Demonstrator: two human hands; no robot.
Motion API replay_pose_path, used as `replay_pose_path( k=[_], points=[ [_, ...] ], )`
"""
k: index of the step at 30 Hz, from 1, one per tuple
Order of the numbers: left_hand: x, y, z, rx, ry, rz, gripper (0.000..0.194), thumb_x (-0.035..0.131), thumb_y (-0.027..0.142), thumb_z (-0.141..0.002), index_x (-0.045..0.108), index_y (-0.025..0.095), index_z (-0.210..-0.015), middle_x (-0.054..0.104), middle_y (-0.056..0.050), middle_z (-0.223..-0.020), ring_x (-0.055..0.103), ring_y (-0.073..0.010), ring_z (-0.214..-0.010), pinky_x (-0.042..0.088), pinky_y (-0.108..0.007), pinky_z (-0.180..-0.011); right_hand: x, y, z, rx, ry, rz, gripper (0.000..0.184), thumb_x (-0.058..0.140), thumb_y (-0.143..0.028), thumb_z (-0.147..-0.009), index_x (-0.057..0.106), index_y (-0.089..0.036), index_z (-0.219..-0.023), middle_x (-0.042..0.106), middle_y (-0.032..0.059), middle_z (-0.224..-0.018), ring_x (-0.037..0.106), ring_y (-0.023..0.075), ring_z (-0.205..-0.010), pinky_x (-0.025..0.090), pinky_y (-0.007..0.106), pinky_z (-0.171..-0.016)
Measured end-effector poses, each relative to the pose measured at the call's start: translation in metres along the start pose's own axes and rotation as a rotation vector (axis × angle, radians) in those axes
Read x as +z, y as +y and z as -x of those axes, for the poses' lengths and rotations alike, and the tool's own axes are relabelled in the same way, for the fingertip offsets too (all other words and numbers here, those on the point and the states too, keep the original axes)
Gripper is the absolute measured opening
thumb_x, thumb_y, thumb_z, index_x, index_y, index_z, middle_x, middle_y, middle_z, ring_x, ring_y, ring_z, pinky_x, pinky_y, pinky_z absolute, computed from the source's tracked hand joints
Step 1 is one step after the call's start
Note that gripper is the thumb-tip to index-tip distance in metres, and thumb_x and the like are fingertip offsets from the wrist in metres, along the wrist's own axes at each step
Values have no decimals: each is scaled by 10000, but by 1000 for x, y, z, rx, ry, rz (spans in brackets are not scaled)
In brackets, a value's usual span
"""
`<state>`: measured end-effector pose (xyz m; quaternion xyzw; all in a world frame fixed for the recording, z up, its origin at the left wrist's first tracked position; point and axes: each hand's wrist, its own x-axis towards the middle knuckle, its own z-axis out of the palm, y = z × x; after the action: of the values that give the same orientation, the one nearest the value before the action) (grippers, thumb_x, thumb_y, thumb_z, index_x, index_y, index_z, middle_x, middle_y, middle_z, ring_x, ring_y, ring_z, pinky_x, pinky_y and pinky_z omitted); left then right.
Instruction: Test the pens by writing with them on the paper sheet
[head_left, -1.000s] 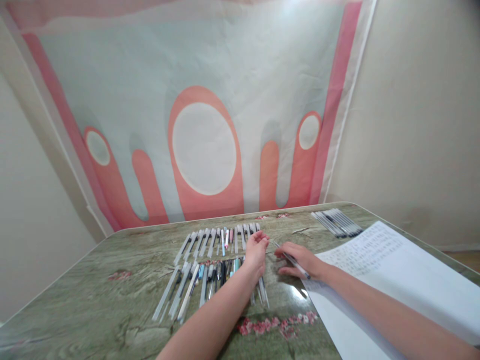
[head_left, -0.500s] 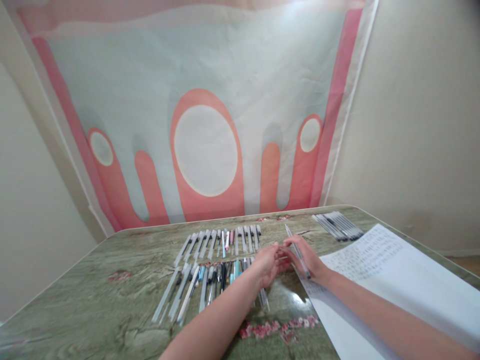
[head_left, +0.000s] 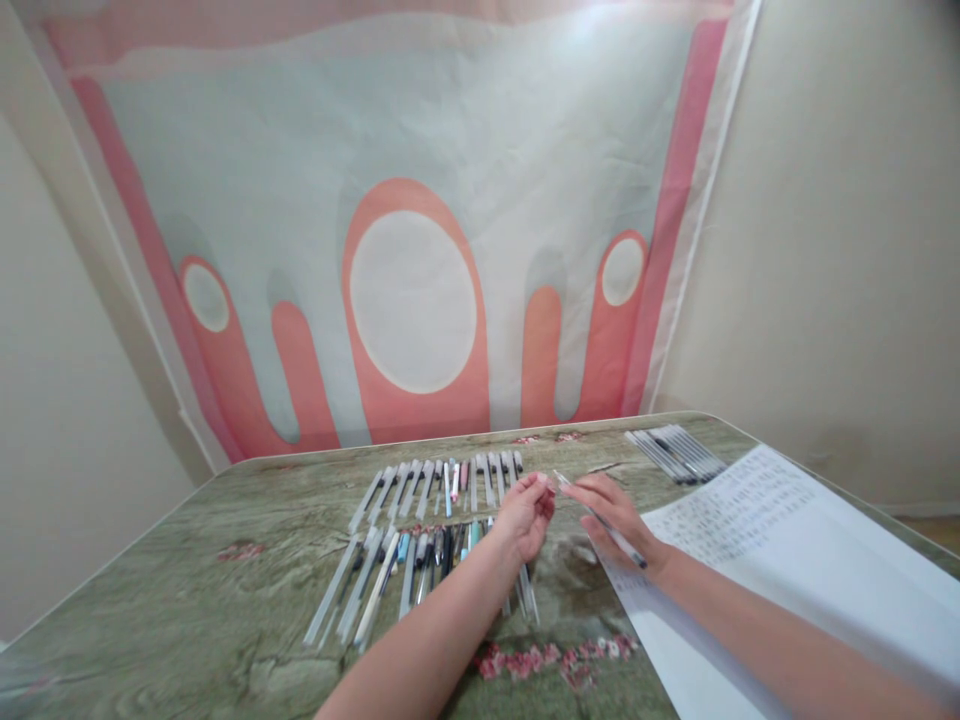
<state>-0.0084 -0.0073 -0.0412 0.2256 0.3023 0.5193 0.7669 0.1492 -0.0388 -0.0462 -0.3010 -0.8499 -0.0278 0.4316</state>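
My right hand is closed around a slim clear pen, its point aimed up and left toward the other hand. My left hand is closed, thumb and fingertips pinched together just left of the pen's point. Whatever sits in that pinch is too small and blurred to name. Under and beyond my left forearm lies a front row of pens, some of them partly hidden by the arm. Behind it runs a second row of pens, mostly clear with grey or dark caps.
Written sheets of white paper cover the right of the wood-patterned table. A bundle of clear pens lies at the back right. A printed cloth hangs behind the table.
My hands, earlier close together and overlapping, have drawn slightly apart. The pen has tipped from steep to a flatter slant, its point now near my left fingertips, which have closed into a pinch.
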Motion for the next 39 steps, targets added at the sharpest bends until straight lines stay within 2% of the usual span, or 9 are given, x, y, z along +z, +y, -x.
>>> replay_pose_path(
  k=[3,7,12,17,26,34,39],
  points=[
    [-1,3,-2,27,5,16,91,603,108,-719,519,140,-734,549,14,-628,500,-33,-511,395,-133,-514,-1,-2,1,-52,-11,7,319,430,-202,-805,531,-179,-1107,544,85,-909,514,201,-846,440,372,-743],
    [-1,2,-1,40,8,9,120,617,109,-706,515,143,-759,549,15,-630,503,-35,-514,398,-138,-520,0,-4,0,-56,1,-5,285,443,-170,-793,553,-163,-1056,547,90,-890,509,203,-834,442,378,-733],
    [1,-2,1,69,13,-17,162,645,128,-682,515,146,-776,556,15,-635,512,-40,-527,394,-145,-526,0,-5,-2,-26,-8,-14,289,445,-162,-790,524,-185,-1067,554,92,-905,514,212,-843,445,390,-743],
    [2,-5,3,85,30,-50,221,672,181,-661,507,157,-806,581,2,-670,546,-61,-577,418,-176,-585,7,3,3,-35,65,-30,232,454,-182,-790,498,-187,-1017,570,78,-866,530,201,-813,451,382,-727],
    [5,-10,10,116,-10,-106,329,691,251,-634,468,174,-864,620,-26,-756,598,-109,-674,447,-239,-678,12,8,4,-37,67,25,175,462,-171,-789,506,-188,-958,569,74,-850,529,192,-803,449,374,-721],
    [9,-12,14,135,-50,-132,328,659,298,-653,444,181,-871,634,-39,-761,611,-137,-703,451,-269,-693,15,11,6,-92,62,43,186,464,-141,-789,483,-204,-963,580,76,-884,542,188,-808,453,371,-708],
    [10,-12,15,182,-46,-137,295,634,360,-663,452,178,-807,624,-24,-724,605,-133,-682,445,-271,-688,18,16,8,-150,84,71,195,482,-129,-779,479,-217,-953,588,69,-882,546,187,-805,460,367,-693]
  ],
)
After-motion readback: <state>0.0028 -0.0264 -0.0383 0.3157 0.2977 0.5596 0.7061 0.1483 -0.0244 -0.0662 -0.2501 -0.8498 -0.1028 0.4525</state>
